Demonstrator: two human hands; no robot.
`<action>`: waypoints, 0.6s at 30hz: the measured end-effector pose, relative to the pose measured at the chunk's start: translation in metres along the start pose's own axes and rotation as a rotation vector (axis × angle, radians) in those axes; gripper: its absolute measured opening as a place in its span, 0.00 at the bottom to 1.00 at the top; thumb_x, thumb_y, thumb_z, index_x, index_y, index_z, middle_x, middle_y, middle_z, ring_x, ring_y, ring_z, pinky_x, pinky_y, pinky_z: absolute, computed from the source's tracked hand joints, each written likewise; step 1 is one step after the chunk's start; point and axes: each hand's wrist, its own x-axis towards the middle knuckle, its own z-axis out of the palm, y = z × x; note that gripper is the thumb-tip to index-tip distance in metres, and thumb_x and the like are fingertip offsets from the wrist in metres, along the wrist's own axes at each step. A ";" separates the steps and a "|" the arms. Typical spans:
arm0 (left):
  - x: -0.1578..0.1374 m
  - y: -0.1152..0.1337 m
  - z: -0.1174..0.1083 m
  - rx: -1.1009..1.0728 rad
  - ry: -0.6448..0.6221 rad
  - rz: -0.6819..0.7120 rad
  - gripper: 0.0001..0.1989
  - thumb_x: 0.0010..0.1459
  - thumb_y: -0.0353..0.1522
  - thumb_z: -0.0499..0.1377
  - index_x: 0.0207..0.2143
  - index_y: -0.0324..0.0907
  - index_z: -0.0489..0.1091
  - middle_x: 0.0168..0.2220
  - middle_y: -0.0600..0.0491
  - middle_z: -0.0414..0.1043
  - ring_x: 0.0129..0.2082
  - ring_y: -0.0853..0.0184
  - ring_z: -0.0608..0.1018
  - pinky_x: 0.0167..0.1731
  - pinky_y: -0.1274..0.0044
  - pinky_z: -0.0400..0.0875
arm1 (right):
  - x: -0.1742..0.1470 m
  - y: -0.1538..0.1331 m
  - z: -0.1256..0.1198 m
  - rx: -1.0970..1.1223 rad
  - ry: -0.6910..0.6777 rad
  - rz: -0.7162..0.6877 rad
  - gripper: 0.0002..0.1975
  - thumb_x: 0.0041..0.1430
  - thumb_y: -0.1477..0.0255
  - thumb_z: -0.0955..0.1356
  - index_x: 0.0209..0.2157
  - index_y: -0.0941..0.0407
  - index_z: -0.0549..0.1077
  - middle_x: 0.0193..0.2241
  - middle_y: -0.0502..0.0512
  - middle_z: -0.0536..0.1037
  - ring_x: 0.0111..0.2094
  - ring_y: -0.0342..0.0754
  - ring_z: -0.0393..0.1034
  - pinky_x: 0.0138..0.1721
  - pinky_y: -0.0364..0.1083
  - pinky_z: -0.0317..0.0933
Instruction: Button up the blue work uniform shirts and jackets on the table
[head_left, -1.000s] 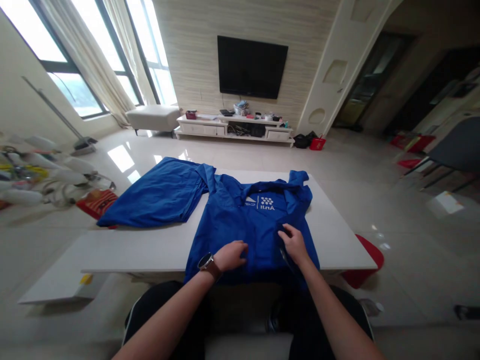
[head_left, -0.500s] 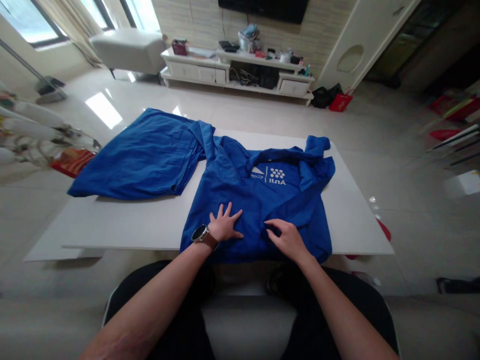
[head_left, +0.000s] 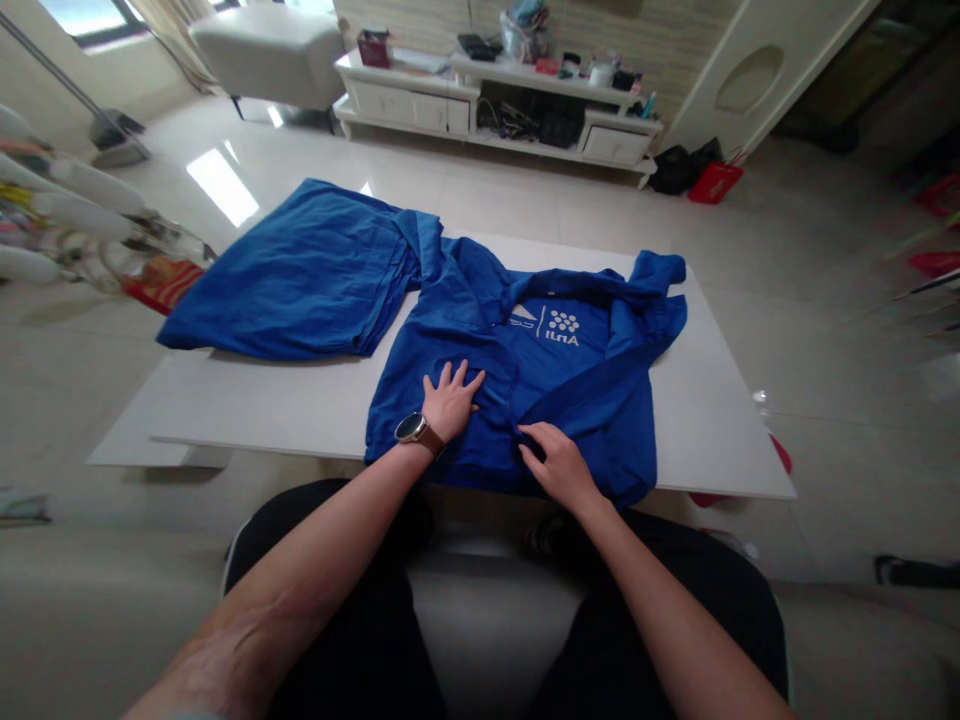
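Observation:
A blue jacket (head_left: pixel 450 340) lies on the white table (head_left: pixel 255 410), its front parted so that a white printed logo shows inside on the back panel. My left hand (head_left: pixel 452 402), with a watch on the wrist, rests flat on the left front panel, fingers spread. At the front opening, my right hand (head_left: pixel 555 460) pinches the jacket's cloth between thumb and fingers near the lower middle. The exact bit held is partly hidden by the fingers. Another blue garment (head_left: pixel 300 270), folded, lies to the left and touches the jacket's sleeve.
The folded garment overhangs the table's left end. Beyond the table stand a white TV cabinet (head_left: pixel 405 105) with many small things and a pale bench (head_left: pixel 266 55). A red bag (head_left: pixel 715 182) sits on the floor at the back right. My legs are under the near edge.
The view has tipped down a little. My right hand has shifted slightly left along the jacket's opening, closing on the cloth. My left hand stays spread on the panel, which is more wrinkled.

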 end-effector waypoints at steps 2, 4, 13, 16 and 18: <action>-0.005 0.009 0.000 -0.040 0.018 0.041 0.31 0.68 0.34 0.53 0.71 0.54 0.51 0.71 0.43 0.53 0.69 0.50 0.58 0.62 0.51 0.61 | -0.001 -0.003 0.003 0.002 -0.011 -0.017 0.14 0.66 0.75 0.66 0.52 0.54 0.75 0.46 0.59 0.79 0.49 0.54 0.73 0.53 0.53 0.68; -0.007 0.015 0.001 -0.083 -0.043 0.081 0.32 0.67 0.38 0.55 0.71 0.53 0.52 0.69 0.42 0.56 0.67 0.51 0.61 0.61 0.52 0.63 | -0.002 -0.005 0.005 -0.008 -0.037 -0.034 0.14 0.65 0.77 0.66 0.51 0.55 0.75 0.45 0.59 0.79 0.48 0.53 0.73 0.52 0.53 0.68; -0.003 0.013 0.018 -0.081 -0.176 0.058 0.43 0.61 0.53 0.58 0.73 0.57 0.44 0.76 0.46 0.35 0.74 0.43 0.41 0.67 0.44 0.44 | 0.000 -0.007 0.003 -0.132 -0.232 -0.141 0.15 0.63 0.79 0.67 0.47 0.53 0.80 0.44 0.57 0.79 0.47 0.51 0.70 0.50 0.50 0.66; -0.003 0.013 0.017 -0.087 -0.180 0.058 0.43 0.61 0.53 0.58 0.73 0.57 0.45 0.76 0.46 0.35 0.74 0.43 0.41 0.67 0.44 0.45 | 0.000 -0.008 0.005 -0.192 -0.341 -0.143 0.14 0.63 0.77 0.69 0.48 0.54 0.79 0.42 0.57 0.78 0.46 0.50 0.70 0.48 0.49 0.65; -0.004 0.014 0.015 -0.088 -0.184 0.057 0.43 0.61 0.53 0.58 0.73 0.57 0.45 0.76 0.46 0.35 0.74 0.43 0.41 0.67 0.44 0.45 | -0.001 -0.008 0.005 -0.220 -0.379 -0.141 0.15 0.62 0.78 0.69 0.50 0.54 0.78 0.42 0.57 0.78 0.46 0.50 0.70 0.48 0.48 0.64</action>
